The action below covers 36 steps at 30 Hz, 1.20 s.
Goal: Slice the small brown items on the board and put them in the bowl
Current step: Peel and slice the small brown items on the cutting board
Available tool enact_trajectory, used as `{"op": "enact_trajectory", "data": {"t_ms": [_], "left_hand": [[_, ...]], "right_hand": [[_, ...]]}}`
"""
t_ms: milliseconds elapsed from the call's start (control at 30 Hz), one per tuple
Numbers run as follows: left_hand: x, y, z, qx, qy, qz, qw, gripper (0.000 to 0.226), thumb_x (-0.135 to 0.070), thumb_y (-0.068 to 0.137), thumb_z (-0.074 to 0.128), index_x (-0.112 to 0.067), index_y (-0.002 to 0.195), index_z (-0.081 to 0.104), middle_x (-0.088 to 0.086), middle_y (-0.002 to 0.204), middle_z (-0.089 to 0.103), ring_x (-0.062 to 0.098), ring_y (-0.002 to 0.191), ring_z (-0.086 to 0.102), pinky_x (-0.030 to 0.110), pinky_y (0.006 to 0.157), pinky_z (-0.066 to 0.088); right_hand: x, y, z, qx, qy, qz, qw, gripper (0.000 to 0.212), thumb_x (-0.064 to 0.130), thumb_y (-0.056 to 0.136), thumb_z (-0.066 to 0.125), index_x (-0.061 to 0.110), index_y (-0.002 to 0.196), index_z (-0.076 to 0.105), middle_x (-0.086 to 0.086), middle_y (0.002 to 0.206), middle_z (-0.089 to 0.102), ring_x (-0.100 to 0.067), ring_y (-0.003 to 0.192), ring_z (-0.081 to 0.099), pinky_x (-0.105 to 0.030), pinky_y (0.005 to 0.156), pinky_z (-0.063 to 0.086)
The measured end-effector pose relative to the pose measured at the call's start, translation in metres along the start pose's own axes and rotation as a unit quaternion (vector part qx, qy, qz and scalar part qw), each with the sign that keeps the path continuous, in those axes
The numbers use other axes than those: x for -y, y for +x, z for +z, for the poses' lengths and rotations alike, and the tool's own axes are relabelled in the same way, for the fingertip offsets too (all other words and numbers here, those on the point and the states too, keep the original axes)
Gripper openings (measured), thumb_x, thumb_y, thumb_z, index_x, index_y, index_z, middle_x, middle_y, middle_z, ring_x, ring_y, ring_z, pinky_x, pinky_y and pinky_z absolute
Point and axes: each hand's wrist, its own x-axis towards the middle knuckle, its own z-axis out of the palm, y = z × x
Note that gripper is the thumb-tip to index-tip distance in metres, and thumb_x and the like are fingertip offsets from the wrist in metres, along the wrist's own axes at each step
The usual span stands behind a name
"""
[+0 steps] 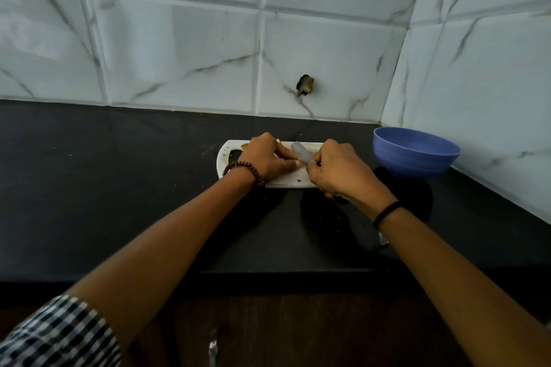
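Head view: we work at the white board [286,179] on the dark counter [119,188], with the blue bowl [416,155] near its right end.
Right hand [337,171]: wrapped round the knife [301,153], blade over the board.
Left hand [265,158]: fingertips bunched beside the blade — whether they pin anything, we cannot tell.
Brown piece [244,145]: peeks out behind the left hand.
Handling: small, light, probably skids — we judge it best pinned at one end, fingertips tucked back.

left hand [264,158]: fingers bent down | right hand [335,171]: fingers clenched
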Motion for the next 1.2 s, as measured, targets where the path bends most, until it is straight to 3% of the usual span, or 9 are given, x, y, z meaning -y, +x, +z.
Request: {"op": "enact_trajectory", "data": {"t_ms": [133, 267, 367, 467, 600, 833, 1000, 1133, 1200], "left_hand": [[0.0, -0.001, 0.001, 0.003, 0.0, -0.001, 1.0, 0.023, -0.035, 0.08, 0.076, -0.02, 0.097, 0.077, -0.002, 0.097, 0.074, 0.01, 0.089, 0.061, 0.028, 0.086, 0.051], [0.001, -0.001, 0.001, -0.004, 0.005, 0.0, 1.0, 0.023, -0.036, 0.079, 0.077, -0.021, 0.096, 0.078, -0.003, 0.098, 0.074, 0.009, 0.088, 0.062, 0.028, 0.086, 0.052], [0.0, -0.002, 0.0, -0.006, 0.001, 0.007, 1.0, 0.023, -0.035, 0.079, 0.077, -0.022, 0.097, 0.078, -0.005, 0.095, 0.074, 0.004, 0.081, 0.059, 0.022, 0.078, 0.048], [0.0, -0.004, -0.002, -0.01, -0.012, 0.017, 1.0, 0.021, -0.032, 0.079, 0.076, -0.021, 0.098, 0.078, -0.009, 0.09, 0.072, -0.003, 0.072, 0.055, 0.013, 0.07, 0.041], [0.0, -0.004, -0.002, -0.007, -0.014, 0.014, 1.0, 0.023, -0.033, 0.08, 0.076, -0.022, 0.099, 0.077, -0.01, 0.086, 0.068, -0.003, 0.07, 0.053, 0.016, 0.071, 0.041], [0.0, -0.004, -0.005, 0.009, -0.004, 0.011, 1.0, 0.025, -0.03, 0.085, 0.071, -0.021, 0.108, 0.075, -0.006, 0.106, 0.068, 0.001, 0.081, 0.052, 0.017, 0.08, 0.041], [0.003, -0.002, -0.004, 0.017, -0.015, 0.013, 1.0, 0.022, -0.021, 0.085, 0.069, -0.028, 0.104, 0.075, -0.008, 0.108, 0.069, 0.002, 0.083, 0.053, 0.019, 0.08, 0.042], [0.004, 0.0, -0.003, 0.044, -0.02, 0.038, 0.998, 0.028, -0.013, 0.084, 0.065, -0.033, 0.1, 0.075, -0.014, 0.11, 0.07, 0.0, 0.079, 0.053, 0.025, 0.089, 0.048], [0.004, 0.0, -0.004, 0.055, -0.019, 0.049, 0.997, 0.035, -0.007, 0.083, 0.062, -0.032, 0.105, 0.074, -0.015, 0.109, 0.07, 0.001, 0.091, 0.058, 0.032, 0.096, 0.049]], "right_hand": [[0.002, -0.004, 0.001, 0.012, -0.005, 0.003, 1.0, 0.027, 0.023, 0.097, 0.055, 0.005, 0.116, 0.061, -0.015, 0.109, 0.061, -0.026, 0.08, 0.066, -0.034, 0.067, 0.058], [0.007, -0.015, -0.004, 0.027, -0.038, -0.005, 0.999, 0.024, 0.021, 0.098, 0.054, 0.007, 0.117, 0.059, -0.009, 0.098, 0.051, -0.015, 0.061, 0.052, -0.022, 0.046, 0.039], [0.007, -0.026, -0.009, 0.025, -0.071, -0.028, 0.997, 0.014, 0.019, 0.098, 0.053, 0.011, 0.109, 0.056, -0.01, 0.095, 0.053, -0.014, 0.059, 0.047, -0.021, 0.044, 0.031], [0.005, -0.037, -0.013, 0.026, -0.084, -0.027, 0.996, 0.009, 0.02, 0.097, 0.054, 0.011, 0.098, 0.053, -0.011, 0.1, 0.058, -0.02, 0.071, 0.055, -0.023, 0.046, 0.033], [-0.002, -0.053, -0.023, 0.036, -0.108, -0.023, 0.993, 0.011, 0.022, 0.097, 0.055, 0.012, 0.094, 0.052, -0.009, 0.098, 0.055, -0.016, 0.067, 0.053, -0.022, 0.047, 0.034], [-0.01, -0.076, -0.052, 0.09, -0.105, -0.017, 0.99, 0.023, 0.025, 0.099, 0.054, 0.012, 0.116, 0.063, -0.004, 0.09, 0.062, -0.017, 0.077, 0.065, -0.032, 0.067, 0.056], [-0.021, -0.076, -0.06, 0.07, -0.026, -0.018, 0.997, 0.03, 0.028, 0.099, 0.055, 0.023, 0.128, 0.062, -0.004, 0.072, 0.066, -0.009, 0.048, 0.057, -0.021, 0.044, 0.047], [-0.024, -0.069, -0.053, 0.02, 0.019, -0.022, 0.999, 0.033, 0.026, 0.1, 0.054, 0.02, 0.132, 0.059, -0.009, 0.081, 0.067, -0.011, 0.051, 0.055, -0.023, 0.048, 0.047], [-0.024, -0.064, -0.048, 0.012, 0.034, -0.02, 0.999, 0.034, 0.025, 0.099, 0.054, 0.021, 0.133, 0.058, -0.009, 0.083, 0.067, -0.011, 0.052, 0.056, -0.023, 0.048, 0.046]]}}
